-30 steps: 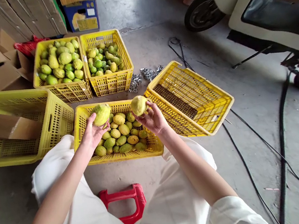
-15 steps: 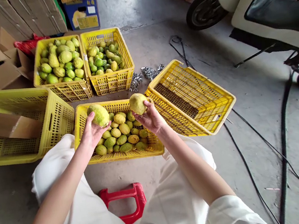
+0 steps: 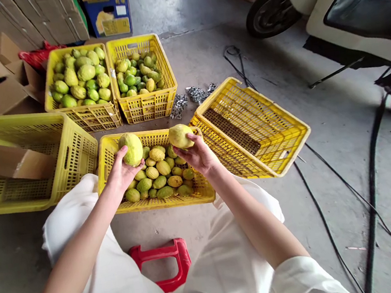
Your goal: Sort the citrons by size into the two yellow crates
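My left hand (image 3: 123, 172) is closed around a large yellow-green lemon-like fruit (image 3: 131, 148), its thumb on the near side. In my right hand (image 3: 199, 154) is a second, rounder yellow fruit (image 3: 180, 136), gripped between thumb and fingers. Both fruits are held above a yellow plastic crate (image 3: 203, 195), clear of the pile inside it. That pile is made of smaller yellow and green fruits (image 3: 162, 168). Part of the pile is hidden behind my hands.
Two yellow crates of larger fruits (image 3: 86, 72) and greener fruits (image 3: 137, 77) stand behind. A tilted yellow crate (image 3: 274, 130) rests at right, a yellow-green crate (image 3: 81, 149) with cardboard at left. Black cables (image 3: 369, 179) cross the floor near a parked vehicle (image 3: 336, 3). A red stool (image 3: 183, 258) lies below.
The fruit in my left hand has turned, from lying tilted to standing more upright. The right fruit has turned slightly in my fingers. The whole view has shifted a little.
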Tool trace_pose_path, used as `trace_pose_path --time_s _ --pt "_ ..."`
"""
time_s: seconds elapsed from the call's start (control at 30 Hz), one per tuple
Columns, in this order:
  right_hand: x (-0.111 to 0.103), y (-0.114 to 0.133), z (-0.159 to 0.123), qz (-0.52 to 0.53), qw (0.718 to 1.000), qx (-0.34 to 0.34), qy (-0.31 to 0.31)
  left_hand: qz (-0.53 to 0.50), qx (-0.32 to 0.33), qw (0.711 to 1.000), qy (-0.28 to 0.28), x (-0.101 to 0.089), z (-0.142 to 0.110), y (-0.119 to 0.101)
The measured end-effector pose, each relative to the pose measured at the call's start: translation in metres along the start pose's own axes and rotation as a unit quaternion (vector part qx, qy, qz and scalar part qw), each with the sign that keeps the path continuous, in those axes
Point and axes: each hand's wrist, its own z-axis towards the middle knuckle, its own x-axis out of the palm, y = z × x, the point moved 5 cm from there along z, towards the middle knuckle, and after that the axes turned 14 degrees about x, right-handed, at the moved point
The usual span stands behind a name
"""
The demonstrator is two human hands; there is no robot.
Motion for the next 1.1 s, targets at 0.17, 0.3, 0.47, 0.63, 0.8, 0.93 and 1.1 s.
trace_pose_path --time_s 0.17,0.3,0.47,0.63,0.8,0.93,1.1 --pt "-0.004 0.005 0.004 -0.006 0.999 -0.036 -0.032 -0.002 0.027 1.0 -0.012 0.0 0.002 -0.005" --pt "-0.003 0.005 0.005 -0.002 0.999 -0.038 -0.028 -0.007 0.039 0.999 -0.017 -0.003 0.004 -0.004" --pt "0.002 0.0 0.0 0.002 1.0 -0.005 -0.01 -0.014 0.067 0.998 0.003 -0.002 0.005 -0.006" --pt "0.001 0.0 -0.007 0.004 0.999 0.039 0.001 0.006 0.048 0.999 -0.005 0.001 0.003 -0.013" --pt "-0.002 0.007 -0.006 0.034 0.999 0.007 -0.01 0.017 0.062 0.998 -0.012 0.002 0.001 -0.014" --pt "0.001 0.011 -0.006 0.017 1.0 -0.006 0.017 0.022 0.071 0.997 -0.012 -0.001 0.001 -0.01" --pt "0.004 0.009 -0.01 0.005 1.0 0.001 0.021 0.018 0.071 0.997 -0.007 -0.004 0.006 -0.006"
